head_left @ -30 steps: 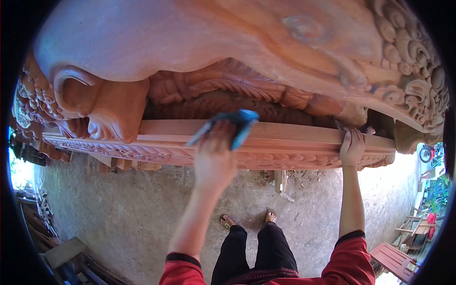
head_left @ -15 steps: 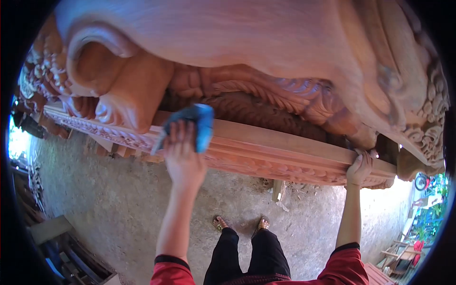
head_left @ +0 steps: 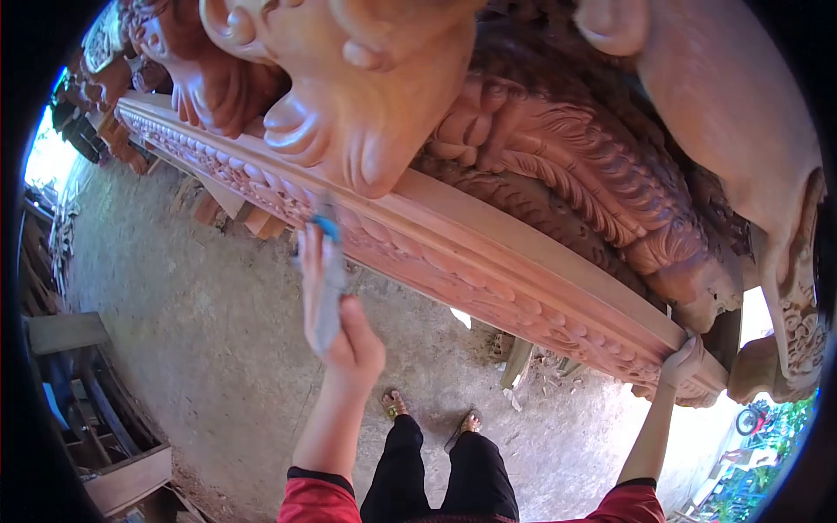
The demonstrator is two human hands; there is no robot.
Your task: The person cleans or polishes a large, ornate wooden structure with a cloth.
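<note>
Pinching the blue-grey sheet [head_left: 328,314] beside the carved rail [head_left: 514,270], our left hand [head_left: 362,344] could snag it on raised carving [head_left: 436,260] through careless angling; our right hand [head_left: 681,362] curls over the rail's end.

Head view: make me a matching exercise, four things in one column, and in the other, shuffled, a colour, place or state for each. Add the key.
Column one
1. Left hand
2. Right hand
3. Trousers
4. Sleeves

Column two
A. Black
B. At the carved rail, near its right-hand end
C. Red with dark cuffs
D. Holding a grey-and-blue pad

Right pairs: 1-D, 2-B, 3-A, 4-C
</note>
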